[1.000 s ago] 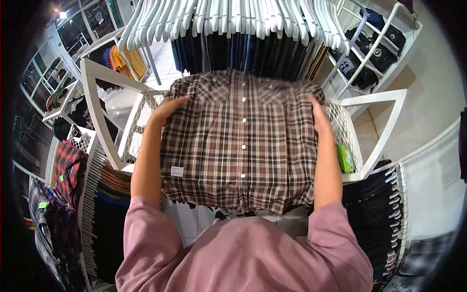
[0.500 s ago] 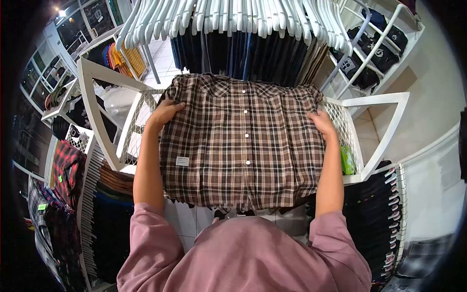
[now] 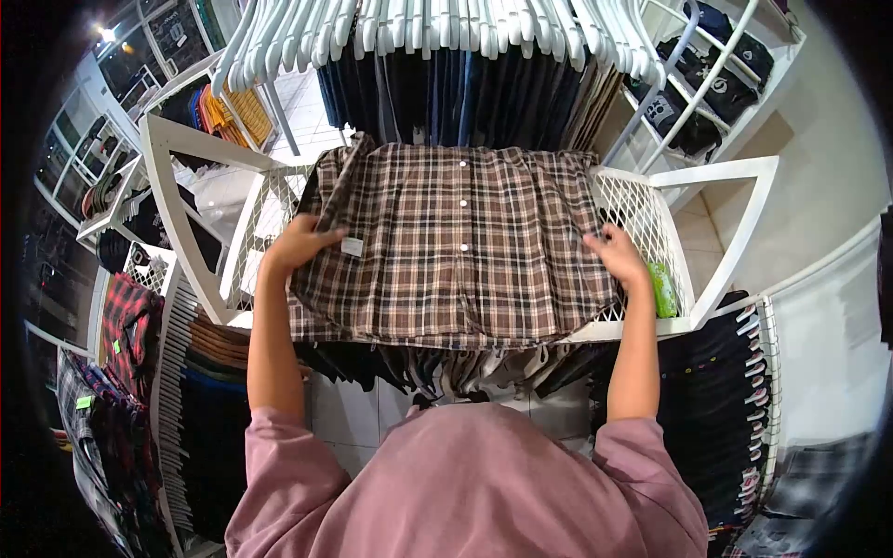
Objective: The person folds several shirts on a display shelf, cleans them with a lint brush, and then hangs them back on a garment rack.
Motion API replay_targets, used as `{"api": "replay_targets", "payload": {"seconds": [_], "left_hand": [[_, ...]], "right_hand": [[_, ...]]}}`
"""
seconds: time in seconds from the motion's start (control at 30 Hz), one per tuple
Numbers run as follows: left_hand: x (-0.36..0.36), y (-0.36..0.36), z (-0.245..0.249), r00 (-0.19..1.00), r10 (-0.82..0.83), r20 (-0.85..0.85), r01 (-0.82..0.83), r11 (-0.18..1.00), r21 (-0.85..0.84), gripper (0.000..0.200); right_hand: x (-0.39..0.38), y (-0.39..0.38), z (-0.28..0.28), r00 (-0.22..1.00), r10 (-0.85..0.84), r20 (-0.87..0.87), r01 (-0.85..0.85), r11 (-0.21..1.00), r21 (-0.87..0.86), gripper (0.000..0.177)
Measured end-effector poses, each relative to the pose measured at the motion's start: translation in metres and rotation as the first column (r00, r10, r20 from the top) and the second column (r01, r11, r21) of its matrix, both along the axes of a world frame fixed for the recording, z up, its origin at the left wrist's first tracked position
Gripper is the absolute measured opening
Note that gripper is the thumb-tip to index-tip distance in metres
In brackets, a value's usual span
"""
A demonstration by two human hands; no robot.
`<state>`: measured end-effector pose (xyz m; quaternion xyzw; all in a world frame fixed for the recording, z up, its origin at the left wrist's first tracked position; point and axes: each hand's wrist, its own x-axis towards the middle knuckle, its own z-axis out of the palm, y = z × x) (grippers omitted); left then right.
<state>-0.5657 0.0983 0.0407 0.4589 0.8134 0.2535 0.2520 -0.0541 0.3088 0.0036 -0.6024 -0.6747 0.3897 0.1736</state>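
A brown, black and cream plaid button-up shirt lies spread over a white mesh rack, its white buttons down the middle and a small white label low on the left. My left hand is closed on the shirt's left side, beside the label, where the cloth is drawn into a fold. At the opposite edge, my right hand pinches the cloth with thumb and fingers, slightly blurred. The upper left part of the shirt is folded over on itself. The hem hangs toward me, near the rack's front edge.
White hangers with dark trousers hang just beyond the shirt. The white mesh rack has raised side frames, and a green packet sits at its right. Hanging dark garments flank me on the right, plaid shirts on the left.
The shirt's hem has moved away from me, uncovering the rack's front and garments hanging below. Its upper left part has folded over. Both hands have come slightly lower in view.
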Motion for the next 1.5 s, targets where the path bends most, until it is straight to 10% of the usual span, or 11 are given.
{"api": "replay_targets", "payload": {"seconds": [0.27, 0.63, 0.73, 0.8, 0.9, 1.13, 1.3, 1.5], "left_hand": [[0.046, -0.086, -0.009, 0.99, 0.122, -0.074, -0.111, 0.984, 0.14, 0.04], [0.037, -0.121, 0.048, 0.916, 0.176, 0.361, -0.356, 0.772, 0.526, 0.039], [0.06, -0.145, 0.022, 0.95, 0.263, 0.166, -0.304, 0.897, 0.32, 0.039], [0.059, -0.151, -0.033, 0.957, 0.259, 0.133, -0.29, 0.893, 0.343, 0.037], [0.074, -0.159, -0.033, 0.922, 0.343, 0.181, -0.377, 0.903, 0.205, 0.04], [0.068, -0.178, -0.045, 0.924, 0.356, 0.142, -0.383, 0.871, 0.308, 0.041], [0.115, -0.167, -0.034, 0.668, 0.628, -0.401, -0.444, 0.768, 0.462, 0.034], [0.157, -0.132, -0.025, 0.867, 0.244, -0.434, -0.013, 0.882, 0.47, 0.019]], "right_hand": [[0.029, -0.069, -0.015, 0.968, -0.06, 0.242, 0.001, 0.971, 0.238, 0.036], [0.04, -0.114, 0.09, 0.827, -0.132, -0.547, 0.344, 0.888, 0.307, 0.029], [0.067, -0.112, 0.012, 0.94, -0.026, -0.34, 0.176, 0.891, 0.418, 0.029], [0.051, -0.142, 0.01, 0.926, -0.248, -0.285, 0.285, 0.954, 0.097, 0.028], [0.052, -0.159, 0.001, 0.936, -0.25, -0.25, 0.287, 0.95, 0.123, 0.029], [0.07, -0.172, -0.011, 0.959, -0.179, -0.22, 0.232, 0.94, 0.248, 0.031], [0.062, -0.188, -0.02, 0.932, -0.34, 0.128, 0.226, 0.818, 0.53, 0.044], [0.017, -0.211, 0.003, 0.951, -0.293, 0.1, 0.185, 0.797, 0.574, 0.029]]}}
